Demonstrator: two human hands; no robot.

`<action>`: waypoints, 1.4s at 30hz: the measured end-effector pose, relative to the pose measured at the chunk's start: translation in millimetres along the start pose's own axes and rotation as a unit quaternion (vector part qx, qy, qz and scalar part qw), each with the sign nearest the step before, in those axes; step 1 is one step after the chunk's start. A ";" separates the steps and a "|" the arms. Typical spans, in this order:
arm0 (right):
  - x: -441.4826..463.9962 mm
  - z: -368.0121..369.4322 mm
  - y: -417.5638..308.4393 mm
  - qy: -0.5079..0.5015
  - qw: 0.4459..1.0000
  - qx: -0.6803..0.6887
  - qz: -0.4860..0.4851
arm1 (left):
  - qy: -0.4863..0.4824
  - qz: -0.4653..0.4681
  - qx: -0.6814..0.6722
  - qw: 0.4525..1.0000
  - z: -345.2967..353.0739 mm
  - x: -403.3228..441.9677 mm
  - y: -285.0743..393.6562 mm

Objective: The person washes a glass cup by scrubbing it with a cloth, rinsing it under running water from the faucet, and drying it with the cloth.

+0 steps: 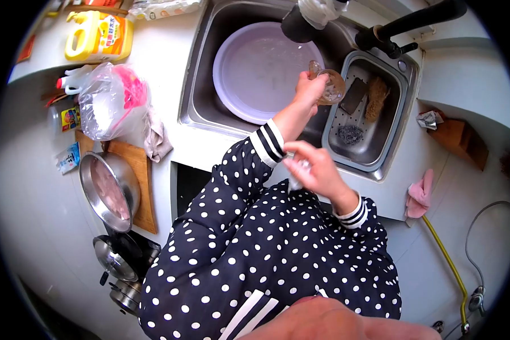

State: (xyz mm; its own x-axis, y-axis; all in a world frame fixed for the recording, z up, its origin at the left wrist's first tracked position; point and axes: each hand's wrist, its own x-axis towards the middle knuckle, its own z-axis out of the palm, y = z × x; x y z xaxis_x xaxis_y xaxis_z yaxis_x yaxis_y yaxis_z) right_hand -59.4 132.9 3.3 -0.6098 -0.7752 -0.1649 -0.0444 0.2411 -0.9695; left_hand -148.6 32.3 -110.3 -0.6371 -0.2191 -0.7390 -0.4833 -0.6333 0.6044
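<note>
My left hand (pixel 310 93) is closed around a clear glass mug (pixel 332 88), held over the sink between the lavender basin (pixel 255 71) and the small drain tray (pixel 374 150). The mug is tilted, and its handle sticks out beyond my fingers. Near my body, below my left cuff, my right hand (pixel 323 173) has its fingers curled around a crumpled white cloth or tissue (pixel 297 177). Most of that white piece is hidden by the hand. In the drain tray lie a dark sponge pad (pixel 354 95), a tan fibrous scrubber (pixel 375 99) and a steel wool ball (pixel 350 134).
A black faucet (pixel 408 28) reaches over the sink from the right. At left stand a yellow jug (pixel 102 37), a plastic bag (pixel 110 102) and a steel bowl (pixel 105 192) of pale pink meat. A pink cloth (pixel 419 195) hangs at the right counter edge.
</note>
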 end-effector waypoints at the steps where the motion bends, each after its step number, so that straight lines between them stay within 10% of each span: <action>1: -4.2 2.8 -4.1 -0.035 0.999 0.006 0.007 | 0.068 0.014 -0.005 0.998 9.8 -1.1 -3.5; 10: -3.6 4.6 -5.1 -0.081 0.979 -0.183 0.029 | 0.087 0.055 0.177 0.979 21.1 -10.5 -7.9; 14: 8.1 -20.4 10.3 0.147 0.840 -0.489 0.183 | 0.101 0.127 0.225 0.961 15.4 -3.1 -24.4; 16: 10.8 -44.1 0.0 0.307 0.823 -0.451 0.156 | 0.082 0.127 0.176 0.973 11.3 2.4 -29.3; 22: -2.5 -53.5 7.6 0.346 0.894 -0.233 0.161 | -0.030 -0.024 0.026 0.999 -12.3 -41.3 6.7; 29: -14.3 -31.7 38.0 0.236 0.933 -0.212 0.171 | -0.053 -0.078 0.054 0.994 -38.0 -67.8 -2.8; 35: -24.7 -19.7 61.4 0.048 0.955 -0.245 0.162 | -0.016 0.087 0.189 0.978 -66.4 -50.0 -41.3; 42: -25.2 3.0 59.3 0.013 0.932 -0.289 0.220 | 0.087 0.361 0.515 0.773 -54.8 -78.2 -40.5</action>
State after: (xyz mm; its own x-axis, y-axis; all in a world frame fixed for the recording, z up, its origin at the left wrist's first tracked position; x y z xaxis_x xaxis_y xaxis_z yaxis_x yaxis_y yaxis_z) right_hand -44.3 165.0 -50.6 -0.6888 -0.5138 -0.5114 -0.1985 0.8122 -0.5486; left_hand -46.2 34.4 -93.3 -0.9169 -0.3921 -0.0740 -0.3183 0.6069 0.7283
